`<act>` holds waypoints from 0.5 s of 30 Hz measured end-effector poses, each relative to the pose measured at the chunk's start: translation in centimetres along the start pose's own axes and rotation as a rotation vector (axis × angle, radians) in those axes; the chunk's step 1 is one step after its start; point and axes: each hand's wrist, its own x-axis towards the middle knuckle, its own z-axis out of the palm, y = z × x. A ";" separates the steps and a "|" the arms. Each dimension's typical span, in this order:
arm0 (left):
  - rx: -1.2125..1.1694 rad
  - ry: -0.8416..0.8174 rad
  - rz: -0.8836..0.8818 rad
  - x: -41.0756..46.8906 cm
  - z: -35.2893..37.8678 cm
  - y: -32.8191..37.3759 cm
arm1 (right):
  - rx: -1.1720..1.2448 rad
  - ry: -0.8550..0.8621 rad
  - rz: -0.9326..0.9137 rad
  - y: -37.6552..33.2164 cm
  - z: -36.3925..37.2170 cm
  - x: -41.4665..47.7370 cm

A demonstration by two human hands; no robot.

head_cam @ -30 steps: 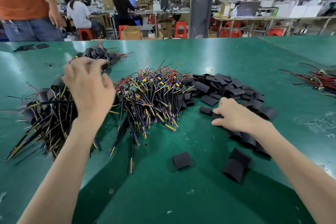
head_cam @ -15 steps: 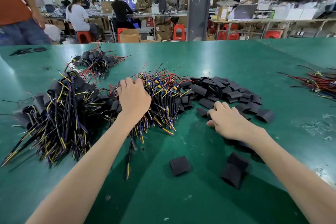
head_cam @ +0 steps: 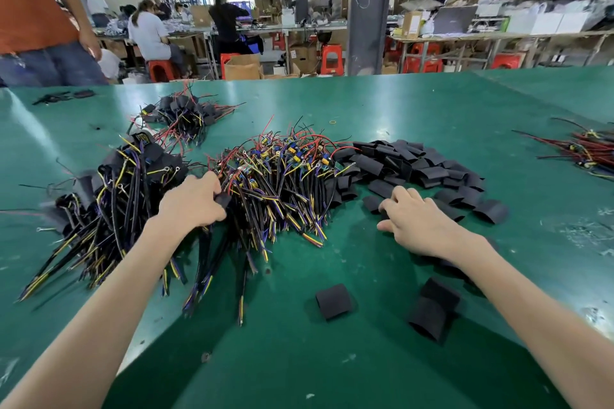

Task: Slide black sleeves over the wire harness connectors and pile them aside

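Left hand (head_cam: 191, 201) drew back, fingers (head_cam: 212, 183) gripping harnesses (head_cam: 275, 183).

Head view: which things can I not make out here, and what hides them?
All in the head view:
- Left hand: fingertips are buried in the harness pile; a grip cannot be confirmed.
- Right hand: its palm covers the sleeves beneath; unclear whether it holds one.
- Sleeved pile: its left part is blurred.
- Red wires: cut off by the right edge.

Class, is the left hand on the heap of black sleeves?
No, the left hand reaches into the wire pile, left of the sleeves.
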 end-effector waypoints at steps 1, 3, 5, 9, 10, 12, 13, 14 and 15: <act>-0.019 0.047 -0.008 -0.2 0.2 -0.2 | -0.001 0.000 0.001 0.0 0.0 0.0; -0.028 0.146 -0.023 -0.5 0.5 -0.5 | -0.002 -0.001 0.000 0.0 0.0 -0.1; -0.013 0.228 -0.063 -0.7 0.7 -0.6 | -0.006 -0.001 -0.005 0.0 0.0 -0.2; 0.044 0.313 -0.143 -1.2 0.9 0.2 | -0.003 -0.013 -0.010 0.1 -0.1 -0.2; 0.078 0.326 -0.151 -1.3 0.9 0.6 | -0.002 -0.014 -0.009 0.1 -0.1 -0.2; 0.130 0.340 -0.133 -1.3 1.0 1.7 | -0.007 -0.012 -0.009 0.1 -0.1 -0.2; 0.115 0.340 -0.104 -1.2 0.9 2.4 | -0.012 -0.010 -0.009 0.0 -0.1 -0.2; 0.063 0.344 -0.066 -1.0 0.8 3.2 | -0.016 -0.009 -0.008 0.0 0.0 -0.2; -0.009 0.364 -0.019 -0.7 0.6 4.1 | -0.017 -0.007 -0.006 0.0 0.0 -0.2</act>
